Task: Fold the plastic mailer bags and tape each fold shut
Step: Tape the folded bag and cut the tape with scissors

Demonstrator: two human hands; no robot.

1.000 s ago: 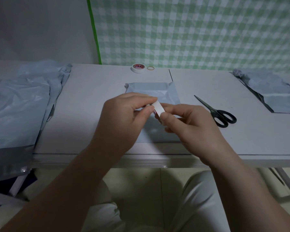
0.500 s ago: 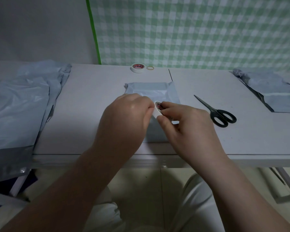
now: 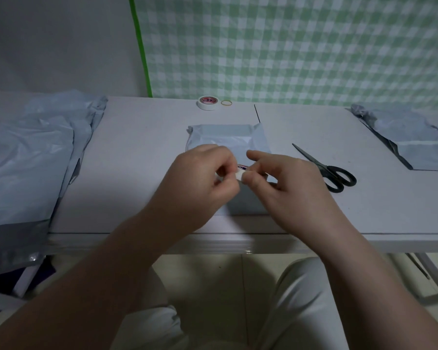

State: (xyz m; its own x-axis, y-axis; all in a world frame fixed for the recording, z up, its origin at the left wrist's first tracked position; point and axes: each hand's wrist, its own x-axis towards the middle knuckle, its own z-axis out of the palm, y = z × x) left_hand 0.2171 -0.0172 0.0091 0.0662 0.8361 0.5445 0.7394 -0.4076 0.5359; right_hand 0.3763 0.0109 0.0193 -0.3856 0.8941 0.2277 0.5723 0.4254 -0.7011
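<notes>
A folded pale grey mailer bag (image 3: 228, 137) lies flat on the white table (image 3: 142, 157) in front of me. Just above its near half, both hands meet around a small white tape roll (image 3: 239, 173) with a red label. My right hand (image 3: 286, 183) holds the roll between thumb and fingers, with the index finger stretched out. My left hand (image 3: 202, 178) pinches at the roll's left side; whether it holds the tape's loose end is hidden. A second white tape roll (image 3: 208, 102) rests at the table's far edge.
Black-handled scissors (image 3: 331, 170) lie to the right of my hands. A yellow rubber band (image 3: 226, 102) sits beside the far roll. A heap of unfolded mailer bags (image 3: 28, 157) covers the left end, and folded bags (image 3: 420, 145) are stacked at the right edge.
Both hands have dropped slightly toward the bag, and the roll has turned in my right hand. My right index finger has lifted off and points left.
</notes>
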